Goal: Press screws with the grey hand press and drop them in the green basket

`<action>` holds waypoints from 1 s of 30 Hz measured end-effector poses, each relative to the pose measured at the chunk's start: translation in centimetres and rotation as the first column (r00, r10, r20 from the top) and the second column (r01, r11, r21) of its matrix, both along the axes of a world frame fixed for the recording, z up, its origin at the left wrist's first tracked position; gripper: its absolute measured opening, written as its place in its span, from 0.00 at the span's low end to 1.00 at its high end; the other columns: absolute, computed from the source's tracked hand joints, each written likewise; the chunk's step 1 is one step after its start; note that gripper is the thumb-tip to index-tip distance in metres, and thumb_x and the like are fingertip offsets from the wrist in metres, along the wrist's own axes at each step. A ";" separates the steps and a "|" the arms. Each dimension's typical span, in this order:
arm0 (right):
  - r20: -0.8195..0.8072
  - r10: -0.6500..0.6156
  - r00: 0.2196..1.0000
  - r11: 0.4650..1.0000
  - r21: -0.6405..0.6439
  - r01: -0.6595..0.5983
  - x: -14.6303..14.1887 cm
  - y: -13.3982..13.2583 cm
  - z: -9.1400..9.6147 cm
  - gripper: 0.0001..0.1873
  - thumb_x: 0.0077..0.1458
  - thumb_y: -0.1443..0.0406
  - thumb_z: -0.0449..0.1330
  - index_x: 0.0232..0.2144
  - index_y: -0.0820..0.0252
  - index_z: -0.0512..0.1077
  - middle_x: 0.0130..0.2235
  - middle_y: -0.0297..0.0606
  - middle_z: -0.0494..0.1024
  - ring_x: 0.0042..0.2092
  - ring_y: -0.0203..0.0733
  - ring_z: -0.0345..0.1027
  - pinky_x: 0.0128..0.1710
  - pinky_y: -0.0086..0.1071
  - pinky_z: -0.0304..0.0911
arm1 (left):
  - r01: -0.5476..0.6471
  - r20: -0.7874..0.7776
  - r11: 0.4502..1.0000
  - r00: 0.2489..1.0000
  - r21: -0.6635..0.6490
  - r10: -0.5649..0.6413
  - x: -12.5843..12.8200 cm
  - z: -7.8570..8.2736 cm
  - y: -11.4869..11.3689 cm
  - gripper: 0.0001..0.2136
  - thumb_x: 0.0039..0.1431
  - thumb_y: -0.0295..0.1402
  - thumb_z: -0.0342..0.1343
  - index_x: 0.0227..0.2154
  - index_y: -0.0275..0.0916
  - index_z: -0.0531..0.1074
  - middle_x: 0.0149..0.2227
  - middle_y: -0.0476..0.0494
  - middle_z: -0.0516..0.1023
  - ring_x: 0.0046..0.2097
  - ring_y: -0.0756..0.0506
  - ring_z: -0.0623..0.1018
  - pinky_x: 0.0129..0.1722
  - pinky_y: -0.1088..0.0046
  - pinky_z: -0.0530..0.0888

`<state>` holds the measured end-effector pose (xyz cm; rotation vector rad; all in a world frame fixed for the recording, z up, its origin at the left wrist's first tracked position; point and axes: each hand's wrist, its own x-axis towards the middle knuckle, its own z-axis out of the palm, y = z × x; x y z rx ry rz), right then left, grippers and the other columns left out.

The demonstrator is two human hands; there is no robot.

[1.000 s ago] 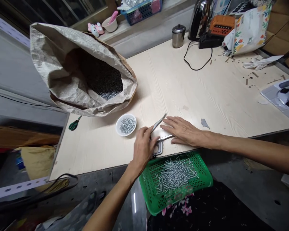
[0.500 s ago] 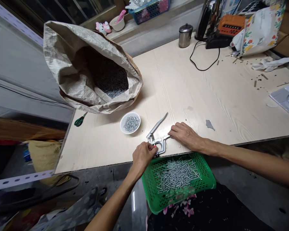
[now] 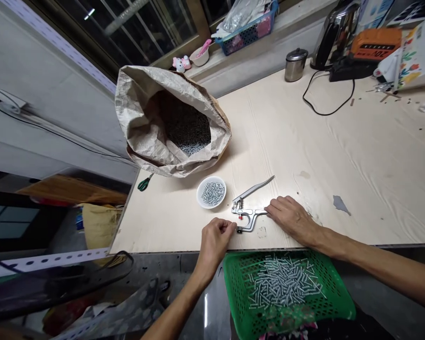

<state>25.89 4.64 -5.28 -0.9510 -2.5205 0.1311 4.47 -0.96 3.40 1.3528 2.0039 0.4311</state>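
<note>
Snap fastener pliers (image 3: pixel 250 215) lie on the table, one handle raised away from the body, with a spring and a red tip at the jaw. My right hand (image 3: pixel 288 219) has its fingers closed round the end of the lower handle. Beside the jaw, my left hand (image 3: pixel 217 236) is closed in a pinch; what its fingertips hold is hidden or too small to name. Just behind stands a white bowl (image 3: pixel 199 197) of small shiny metal pieces. Below the table edge sits a green basket (image 3: pixel 239 314) filled with ridged metal pieces.
A large open sack (image 3: pixel 156 156) of dark metal pieces stands at the back left, with green-handled scissors (image 3: pixel 144 183) beside it. A metal canister (image 3: pixel 295 66), a kettle (image 3: pixel 335 35) and a black cable (image 3: pixel 320 113) are at the back right. A grey scrap (image 3: pixel 341 205) lies at right.
My left hand has drawn back slightly from the jaw, so the red tip now shows more clearly. My right hand remains on the handle. The camera view has shifted.
</note>
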 end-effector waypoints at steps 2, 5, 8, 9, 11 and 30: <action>-0.011 -0.008 1.000 1.000 -0.022 0.008 0.0 0.2 -0.1 0.12 0.62 0.73 0.48 0.30 0.61 0.69 0.30 0.37 0.69 0.33 0.41 0.58 0.34 0.36 0.50 | 0.093 -0.021 0.995 0.996 0.046 -0.092 0.3 0.9 -1.7 0.11 0.55 0.38 0.54 0.23 0.38 0.75 0.27 0.45 0.77 0.31 0.46 0.75 0.31 0.71 0.68; -0.032 -0.015 0.999 1.000 -0.026 0.014 -0.1 0.2 -0.3 0.13 0.62 0.73 0.47 0.31 0.60 0.69 0.29 0.37 0.69 0.33 0.41 0.59 0.34 0.36 0.50 | 0.320 -0.066 0.947 0.945 -0.022 -0.321 -0.2 1.5 -3.0 0.09 0.56 0.38 0.55 0.32 0.42 0.78 0.30 0.45 0.78 0.31 0.45 0.76 0.31 0.71 0.69; -0.035 -0.028 0.999 1.000 -0.004 0.028 -0.2 0.2 -0.6 0.13 0.62 0.72 0.47 0.30 0.60 0.69 0.30 0.37 0.69 0.32 0.41 0.59 0.34 0.36 0.50 | 0.272 -0.339 0.953 0.916 0.131 -0.215 -2.2 0.8 -0.6 0.10 0.61 0.36 0.51 0.38 0.42 0.77 0.35 0.43 0.78 0.34 0.45 0.77 0.33 0.70 0.70; -0.032 -0.033 0.999 0.999 0.005 0.033 -0.2 0.2 -0.7 0.13 0.62 0.72 0.47 0.30 0.60 0.69 0.30 0.37 0.70 0.32 0.41 0.59 0.34 0.36 0.50 | 0.229 -0.425 0.958 0.894 0.171 -0.138 -3.0 0.4 0.9 0.11 0.62 0.36 0.49 0.37 0.41 0.76 0.37 0.43 0.78 0.35 0.45 0.77 0.33 0.71 0.69; -0.032 -0.043 0.999 0.999 0.014 0.044 -0.3 0.2 -0.8 0.12 0.62 0.71 0.48 0.30 0.60 0.69 0.30 0.38 0.70 0.33 0.41 0.59 0.34 0.36 0.51 | 0.176 -0.532 0.967 0.845 0.184 -0.052 -4.4 -0.4 4.0 0.11 0.62 0.36 0.49 0.35 0.40 0.76 0.37 0.42 0.77 0.37 0.44 0.77 0.33 0.72 0.68; -0.019 -0.019 1.000 0.997 0.075 0.021 -0.1 0.2 -0.3 0.15 0.62 0.73 0.47 0.27 0.60 0.68 0.28 0.36 0.69 0.32 0.39 0.57 0.34 0.36 0.48 | -0.023 0.130 0.993 0.992 0.120 0.007 -2.9 0.3 3.6 0.12 0.51 0.38 0.57 0.34 0.35 0.76 0.28 0.46 0.78 0.26 0.49 0.74 0.29 0.73 0.71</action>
